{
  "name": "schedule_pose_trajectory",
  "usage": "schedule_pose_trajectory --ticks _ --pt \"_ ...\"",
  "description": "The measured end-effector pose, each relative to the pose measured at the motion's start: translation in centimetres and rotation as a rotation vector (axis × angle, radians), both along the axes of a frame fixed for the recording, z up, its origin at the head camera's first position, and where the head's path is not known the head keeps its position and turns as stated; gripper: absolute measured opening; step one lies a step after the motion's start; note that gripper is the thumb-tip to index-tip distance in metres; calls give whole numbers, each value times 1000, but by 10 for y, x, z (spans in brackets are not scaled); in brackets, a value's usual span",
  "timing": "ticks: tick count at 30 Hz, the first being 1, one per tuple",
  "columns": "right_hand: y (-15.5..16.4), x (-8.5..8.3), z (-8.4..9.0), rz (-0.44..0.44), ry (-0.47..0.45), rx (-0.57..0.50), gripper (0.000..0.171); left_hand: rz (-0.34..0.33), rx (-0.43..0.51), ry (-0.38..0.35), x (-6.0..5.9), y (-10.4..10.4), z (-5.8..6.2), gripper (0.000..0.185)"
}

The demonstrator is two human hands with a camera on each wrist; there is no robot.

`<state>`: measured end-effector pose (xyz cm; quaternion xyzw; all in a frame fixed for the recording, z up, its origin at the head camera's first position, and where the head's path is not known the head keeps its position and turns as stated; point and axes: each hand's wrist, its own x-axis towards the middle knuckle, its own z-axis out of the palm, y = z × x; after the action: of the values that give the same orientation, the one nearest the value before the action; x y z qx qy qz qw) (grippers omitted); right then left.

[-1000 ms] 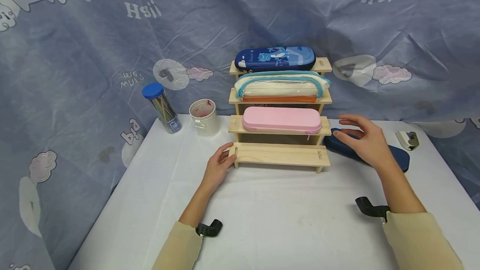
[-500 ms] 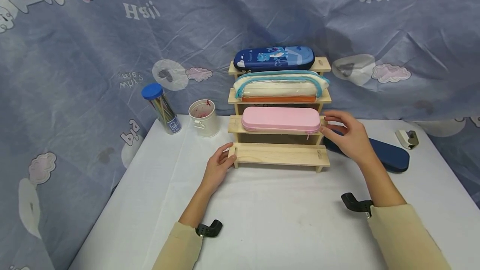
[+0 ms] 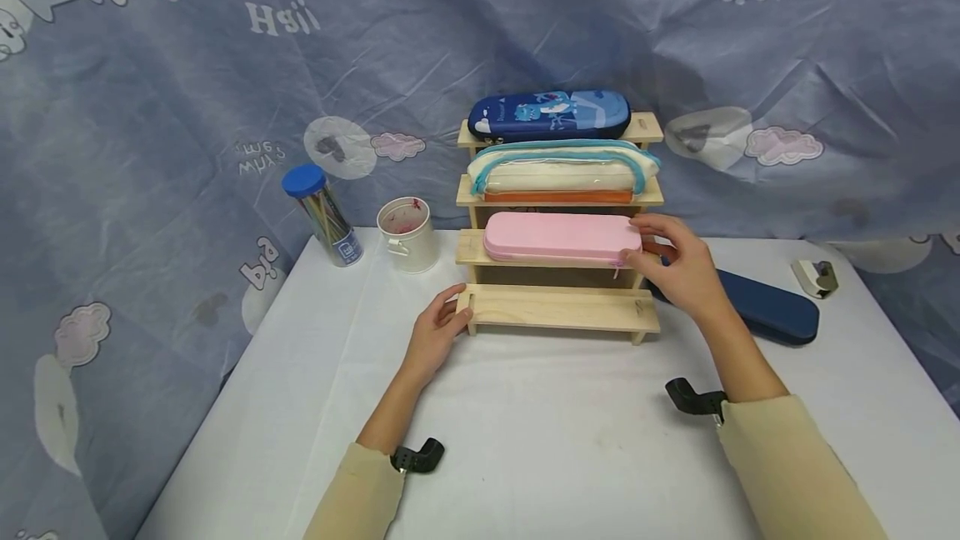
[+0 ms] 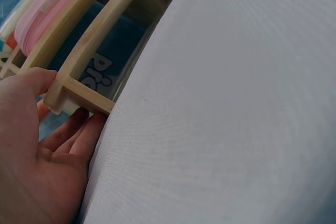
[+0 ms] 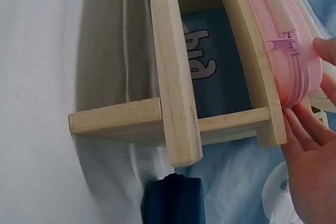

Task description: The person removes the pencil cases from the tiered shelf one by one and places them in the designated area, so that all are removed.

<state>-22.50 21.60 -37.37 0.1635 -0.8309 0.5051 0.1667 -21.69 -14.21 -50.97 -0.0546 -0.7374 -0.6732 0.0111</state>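
A tiered wooden rack [image 3: 562,307] stands on the white tabletop, its lowest step bare. My left hand [image 3: 437,325] holds the left end of that step; in the left wrist view the thumb lies at the step's end and the fingers [image 4: 86,135] curl beside its leg. A pink zipped pencil case [image 3: 561,236] lies on the step above. At that case's right end is my right hand [image 3: 678,269], gripping it with thumb and fingers. The right wrist view shows fingertips at the case's end, near the zip pull [image 5: 280,44].
Higher up are a white-and-turquoise pencil case [image 3: 562,169] and a blue printed one [image 3: 551,115]. A navy case [image 3: 768,307] lies right of the rack, a white tape dispenser [image 3: 816,279] farther right. Leftward stand a white bucket [image 3: 416,248] and a blue-lidded tube of sticks [image 3: 330,219].
My right hand has moved left from above the navy case to the right end of the pink pencil case. The left hand has stayed on the rack.
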Motion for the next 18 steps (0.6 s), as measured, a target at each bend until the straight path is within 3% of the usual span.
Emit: schedule_pose_trajectory --ticks 7,18 --pt "0 -5 -1 68 -44 -17 50 2 -9 -3 0 0 0 42" --pt "-1 -1 -4 14 -37 9 47 4 -6 7 0 0 -1 44"
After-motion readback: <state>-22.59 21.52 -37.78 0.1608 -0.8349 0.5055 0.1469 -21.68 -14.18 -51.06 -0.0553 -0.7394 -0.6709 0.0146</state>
